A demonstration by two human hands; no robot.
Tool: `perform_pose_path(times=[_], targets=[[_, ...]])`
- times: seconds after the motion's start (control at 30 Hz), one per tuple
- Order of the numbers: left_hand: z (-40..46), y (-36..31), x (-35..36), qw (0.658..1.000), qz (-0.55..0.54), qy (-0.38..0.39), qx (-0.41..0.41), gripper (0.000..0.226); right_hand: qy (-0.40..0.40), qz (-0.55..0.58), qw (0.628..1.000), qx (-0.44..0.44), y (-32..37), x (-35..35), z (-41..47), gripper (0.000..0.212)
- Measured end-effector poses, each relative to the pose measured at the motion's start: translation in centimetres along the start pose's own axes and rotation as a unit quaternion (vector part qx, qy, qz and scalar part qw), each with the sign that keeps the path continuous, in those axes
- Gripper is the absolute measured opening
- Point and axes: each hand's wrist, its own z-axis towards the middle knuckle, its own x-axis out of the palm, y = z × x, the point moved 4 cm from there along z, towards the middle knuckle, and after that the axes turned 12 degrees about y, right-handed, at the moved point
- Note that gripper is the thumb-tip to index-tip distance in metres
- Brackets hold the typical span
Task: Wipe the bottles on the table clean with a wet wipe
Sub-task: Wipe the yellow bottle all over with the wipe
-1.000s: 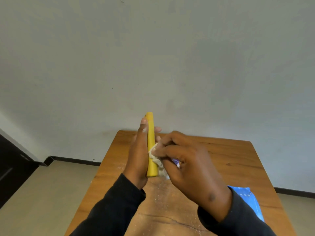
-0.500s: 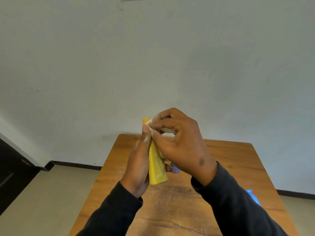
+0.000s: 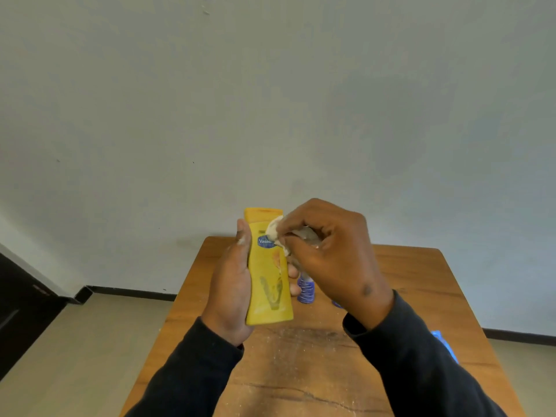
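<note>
Yellow bottle stands upright above the desk near its far edge, gripped in our left hand, while our right hand pinches the wet wipe against its label.

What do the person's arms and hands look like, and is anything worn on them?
Both arms are covered by long, dark sleeves, the left sleeve and the right sleeve, plain and without visible markings, ending at the wrists. The left hand and the right hand are bare: no gloves, and no rings or watch are visible. A whitish smear sits on the left thumb.
</note>
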Motion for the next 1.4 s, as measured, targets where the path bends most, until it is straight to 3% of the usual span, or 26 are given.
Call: perform_pose_path(times=[0.2,0.37,0.53,0.7,0.9,1.03,1.1,1.2,1.4], targets=[[0.1,-0.1,0.5,1.000,0.000,0.018,0.003,0.071,-0.092,-0.045,0.995,0.002,-0.8,-0.7,0.9,0.017],[-0.2,0.0,0.4,1.000,-0.007,0.006,-0.003,0.069,-0.006,0.022,1.000,0.000,-0.1,-0.2,0.1,0.018],[-0.1,0.2,0.7,1.000,-0.006,0.004,-0.011,0.065,-0.087,-0.067,0.994,-0.016,-0.3,-0.6,1.4,0.013],[-0.2,0.3,0.5,0.998,0.038,-0.041,0.022,0.051,0.022,-0.054,0.996,-0.065,1.1,0.3,0.9,0.012],[0.1,-0.1,0.3,0.997,0.052,-0.053,0.016,0.065,-0.090,-0.109,0.989,-0.044,0.1,-1.2,1.8,0.016],[0.5,-0.3,-0.3,0.993,0.062,-0.090,0.043,0.050,0.020,-0.092,0.992,-0.081,1.3,0.2,1.4,0.012],[0.7,-0.4,-0.4,0.990,0.076,-0.105,0.051,0.046,-0.003,-0.124,0.987,-0.104,1.8,0.8,1.8,0.013],[0.8,-1.1,-0.5,0.988,0.106,-0.105,0.038,0.062,-0.069,-0.153,0.983,-0.077,0.4,-0.5,2.9,0.020],[1.0,-2.4,-1.8,0.983,0.096,-0.146,0.065,0.056,0.057,-0.135,0.984,-0.097,1.1,1.6,2.1,0.021]])
